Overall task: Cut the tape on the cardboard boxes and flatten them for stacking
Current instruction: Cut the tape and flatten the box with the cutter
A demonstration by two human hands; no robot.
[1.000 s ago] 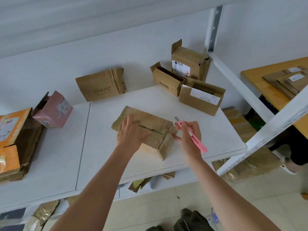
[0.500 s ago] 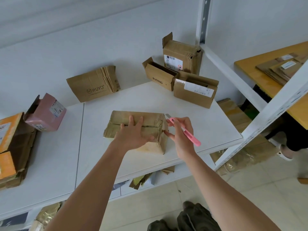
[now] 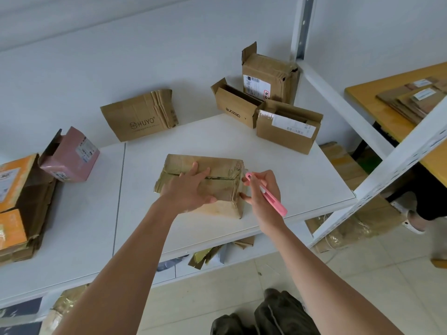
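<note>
Item 1: taped box (image 3: 219, 176), worn brown cardboard, centre of frame on white shelf (image 3: 278, 170). Long axis runs left-right across frame. Centre seam along top face looks split; right end face still closed, tape crinkled at that edge.

Item 2: left hand (image 3: 187, 191), centre frame, on top of box. Fingers spread and fairly straight, pointing to upper right, palm pressing down; thumb hangs over near face. Forearm comes up from lower left.

Item 3: right hand (image 3: 262, 192), just right of box's right end, touching or nearly so at lower corner. Fingers curled round pink cutter (image 3: 267, 194); cutter tip at upper left by box's top right corner, tail slanting to lower right. Blade too small to tell if out.

Key relation: box end lies directly left of cutter hand, so right hand is nearer the uncut end; likely next cut runs down/along that end, crosswise to long axis, w/ left hand as clamp.

Other stock: opened boxes (image 3: 289, 125) upper right; flattened HUYO box (image 3: 139, 116) leaning upper centre; pink box (image 3: 70, 154) and orange boxes (image 3: 14, 187) at left.
</note>
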